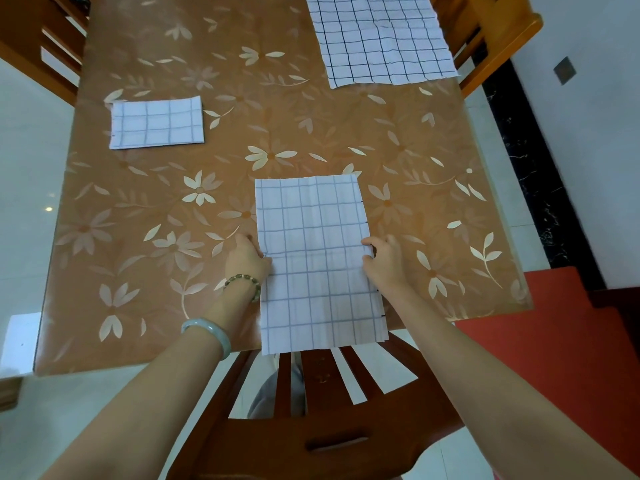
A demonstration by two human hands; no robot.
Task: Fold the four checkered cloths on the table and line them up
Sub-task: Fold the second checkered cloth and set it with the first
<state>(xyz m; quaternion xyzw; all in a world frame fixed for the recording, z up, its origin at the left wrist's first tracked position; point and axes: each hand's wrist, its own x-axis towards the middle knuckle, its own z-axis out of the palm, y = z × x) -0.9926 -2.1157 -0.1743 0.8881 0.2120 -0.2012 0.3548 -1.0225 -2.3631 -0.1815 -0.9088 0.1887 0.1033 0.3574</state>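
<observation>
Head view, step: the second cloth is being folded. One folded cloth (157, 123) already lies toward the counter's (138, 209) far left. The near cloth (315, 237) is a long narrow strip, probably due one more fold across.
Near cloth: lies at the middle of the counter's near edge, its near end hanging over the edge above a chair (329, 427).
Next move: by my judgement, bring one end over onto the other with edges squared, then set the cloth beside the folded one.
Flat cloth (384, 39): lies unfolded at the far right corner. I cannot tell whether one or two lie there.
Left hand (247, 259): at the strip's left edge about mid-length, fingers curled in and seemingly pinching the edge, thumb pointing away.
Right hand (384, 259): opposite it at the right edge, thumb on top and fingers curled, pinching the edge.
Arms: both reach forward over the chair.
</observation>
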